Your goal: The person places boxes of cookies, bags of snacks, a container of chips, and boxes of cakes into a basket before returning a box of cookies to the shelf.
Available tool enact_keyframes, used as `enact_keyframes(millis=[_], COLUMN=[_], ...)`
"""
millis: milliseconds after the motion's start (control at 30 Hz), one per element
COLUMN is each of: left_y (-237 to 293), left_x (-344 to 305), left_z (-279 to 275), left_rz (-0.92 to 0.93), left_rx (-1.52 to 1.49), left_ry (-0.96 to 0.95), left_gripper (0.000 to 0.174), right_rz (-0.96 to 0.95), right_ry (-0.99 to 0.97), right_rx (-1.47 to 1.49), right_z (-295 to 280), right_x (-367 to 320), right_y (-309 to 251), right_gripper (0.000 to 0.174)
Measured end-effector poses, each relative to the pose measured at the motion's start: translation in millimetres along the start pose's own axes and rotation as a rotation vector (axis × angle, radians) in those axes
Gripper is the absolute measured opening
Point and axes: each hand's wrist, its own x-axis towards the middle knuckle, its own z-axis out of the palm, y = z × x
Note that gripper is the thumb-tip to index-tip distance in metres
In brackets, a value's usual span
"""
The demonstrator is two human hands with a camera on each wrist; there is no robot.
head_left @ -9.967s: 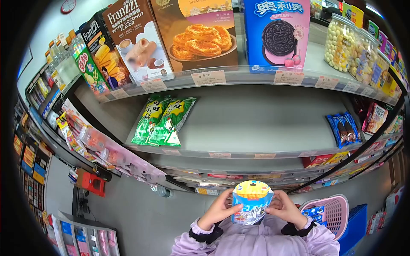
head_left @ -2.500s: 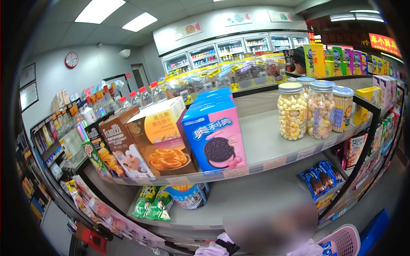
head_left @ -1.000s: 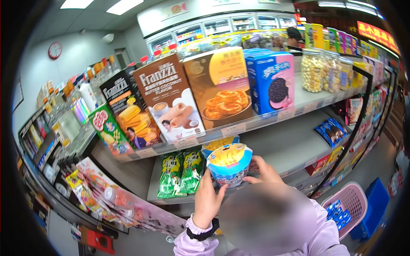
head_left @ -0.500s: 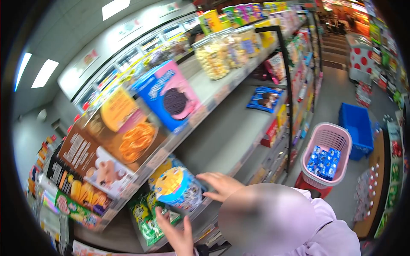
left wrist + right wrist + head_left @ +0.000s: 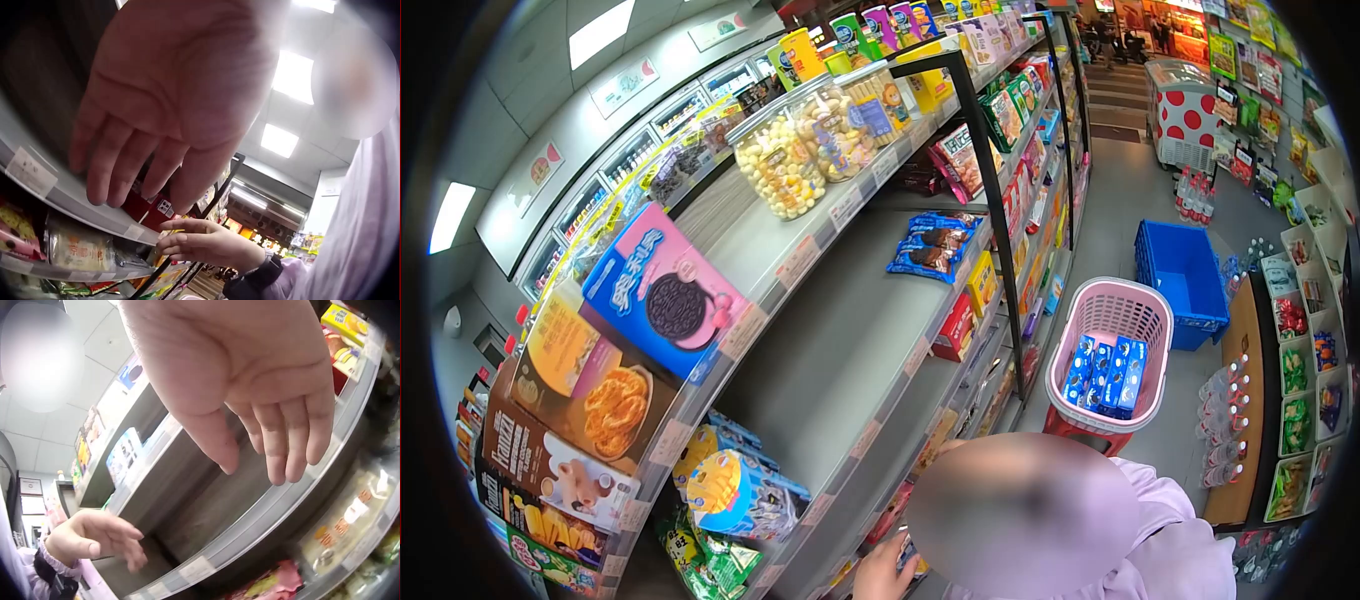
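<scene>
Two blue-and-yellow snack packs picturing fries stand on the middle shelf in the head view, the front pack partly covering the rear pack. Green snack bags lie beside them. My left hand is low in front of the shelves, mostly cut off by the frame. In the left wrist view the same left hand shows an empty palm and extended fingers. My right hand appears in the right wrist view with fingers straight and nothing held; a blurred patch largely hides it in the head view.
Cookie boxes and candy jars line the top shelf. Blue snack packets lie at the middle shelf's right end. A pink basket holding blue boxes stands in the aisle near a blue crate. Bottles stand at right.
Both hands have let go of the front snack pack, which stays on the shelf beside the green bags. They have drawn back and down, while the head view has swung right toward the basket.
</scene>
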Motion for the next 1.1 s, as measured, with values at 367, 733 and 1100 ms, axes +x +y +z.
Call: enact_keyframes(millis=[367, 733, 1100], left_y=[14.2, 32.9, 47.1], left_x=[131.0, 299.6, 320.8], left_z=[52.2, 115.0, 152.6], left_rz=[-0.047, -0.212, -0.101], left_rx=[-0.324, -0.665, -0.492], left_ry=[-0.062, 0.335, 0.518], left_gripper=[0.050, 0.067, 0.067], right_rz=[0.159, 0.176, 0.019], right_ry=[0.537, 0.483, 0.419], right_rx=[0.182, 0.285, 0.386], right_z=[-95.1, -144.1, -139.9], right_x=[29.1, 69.6, 70.9], right_y=[88.8, 127.0, 141.2], right_gripper=[0.051, 0.070, 0.061])
